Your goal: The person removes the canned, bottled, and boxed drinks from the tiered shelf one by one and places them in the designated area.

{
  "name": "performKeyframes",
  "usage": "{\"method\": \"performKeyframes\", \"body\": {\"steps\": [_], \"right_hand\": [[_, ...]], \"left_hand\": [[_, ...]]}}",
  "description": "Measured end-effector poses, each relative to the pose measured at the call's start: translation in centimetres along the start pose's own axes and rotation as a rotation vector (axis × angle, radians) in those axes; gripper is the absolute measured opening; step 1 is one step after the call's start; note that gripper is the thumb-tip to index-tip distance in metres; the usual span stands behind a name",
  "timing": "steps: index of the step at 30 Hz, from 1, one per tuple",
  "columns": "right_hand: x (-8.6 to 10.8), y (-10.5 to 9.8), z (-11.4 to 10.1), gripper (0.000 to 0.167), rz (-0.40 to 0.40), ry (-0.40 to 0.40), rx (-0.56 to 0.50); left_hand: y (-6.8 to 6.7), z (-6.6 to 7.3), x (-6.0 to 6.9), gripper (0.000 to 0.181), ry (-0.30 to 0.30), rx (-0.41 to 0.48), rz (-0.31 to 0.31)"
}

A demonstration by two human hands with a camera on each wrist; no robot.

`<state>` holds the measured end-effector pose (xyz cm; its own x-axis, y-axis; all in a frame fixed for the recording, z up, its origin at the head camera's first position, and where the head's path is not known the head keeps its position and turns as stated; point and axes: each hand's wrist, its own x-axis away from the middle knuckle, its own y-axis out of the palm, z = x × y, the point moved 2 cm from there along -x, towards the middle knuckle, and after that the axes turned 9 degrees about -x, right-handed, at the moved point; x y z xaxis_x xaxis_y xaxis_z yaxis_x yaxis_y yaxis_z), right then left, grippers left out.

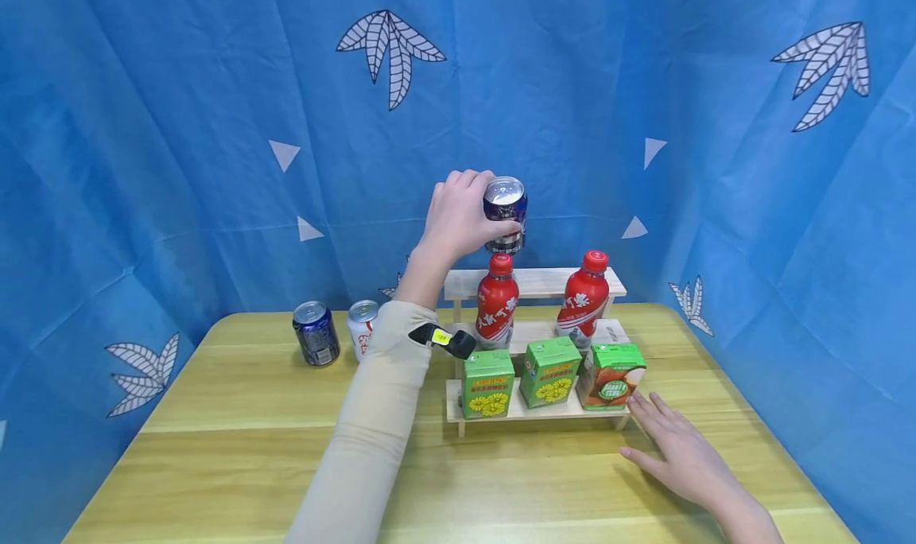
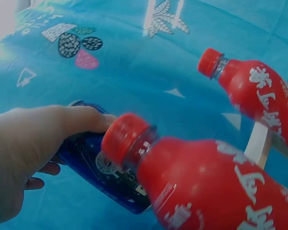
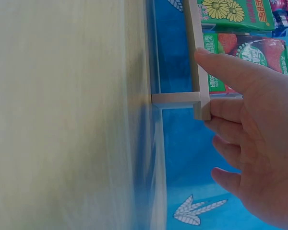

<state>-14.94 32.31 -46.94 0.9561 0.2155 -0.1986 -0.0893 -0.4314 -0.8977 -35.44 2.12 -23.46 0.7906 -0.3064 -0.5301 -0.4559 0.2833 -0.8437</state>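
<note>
My left hand (image 1: 461,214) grips a dark blue drink can (image 1: 505,202) around its side, holding it above the top step of a wooden rack (image 1: 537,280). Just below the can is the cap of a red bottle (image 1: 495,305); in the left wrist view this bottle (image 2: 192,177) partly covers the can (image 2: 98,158). My right hand (image 1: 680,452) is spread beside the rack's lower right corner, near a green and brown juice carton (image 1: 611,377). In the right wrist view its fingers (image 3: 225,122) lie by the end of the lowest step.
Another red bottle (image 1: 583,297) stands on the middle step. Two green drink cartons with yellow flowers, one on the left (image 1: 488,385) and one centrally (image 1: 549,371), share the lowest step. A blue can (image 1: 316,334) and a white can (image 1: 362,328) stand on the table (image 1: 236,417) at left.
</note>
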Motion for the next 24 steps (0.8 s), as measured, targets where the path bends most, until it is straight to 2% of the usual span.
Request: {"method": "performKeyframes", "body": {"steps": [15, 24], "right_hand": [[0.1, 0.1, 0.1, 0.077, 0.012, -0.019, 0.006], [0.0, 0.0, 0.1, 0.076, 0.017, -0.031, 0.012]], "left_hand": [[-0.3, -4.0, 2.7, 0.078, -0.073, 0.091, 0.105], [-0.2, -5.9, 4.6, 0.08, -0.139, 0.133, 0.116]]}}
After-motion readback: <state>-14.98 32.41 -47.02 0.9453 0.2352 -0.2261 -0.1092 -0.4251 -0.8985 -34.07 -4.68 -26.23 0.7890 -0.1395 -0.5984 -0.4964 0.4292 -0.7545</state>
